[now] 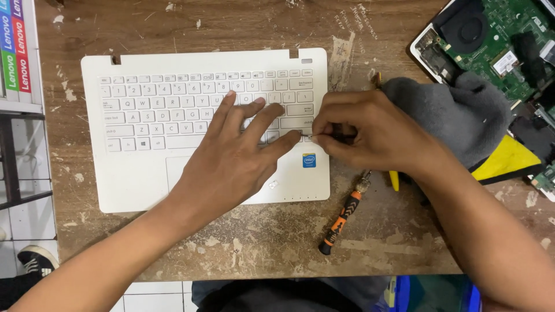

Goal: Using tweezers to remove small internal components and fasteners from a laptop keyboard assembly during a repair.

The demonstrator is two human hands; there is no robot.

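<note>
Surface [277, 242]: worn brown wood, scuffed and flecked with pale chips and paint marks. Beyond its left edge, white floor tiles, a dark frame and a shoe [36, 260]. Stacked boxes [14, 52] sit at the far-left corner.

White keyboard panel [144, 173] lies flat at the middle of the surface, keys up, touchpad toward the near edge.

Your left hand [231, 156] lies spread and flat across the right half of the keys, fingers fanned wide, holding nothing, pressing down on the panel; the thumb reaches toward the panel's right edge.

Your right hand [364, 136] sits at the panel's right edge, grip pinched nearly closed, thumb and forefinger tips together on something small and dark just beside the left thumb tip. What it is cannot be told; it is too small.

Around: a grey cloth [451, 112] touching the back of your right wrist, with a yellow piece [506, 159] under it. An orange-and-black screwdriver [341, 216] lies near the near edge, just off the panel's near-right corner. An opened laptop base with a green circuit board [491, 34] fills the far-right corner, well apart from the panel.
</note>
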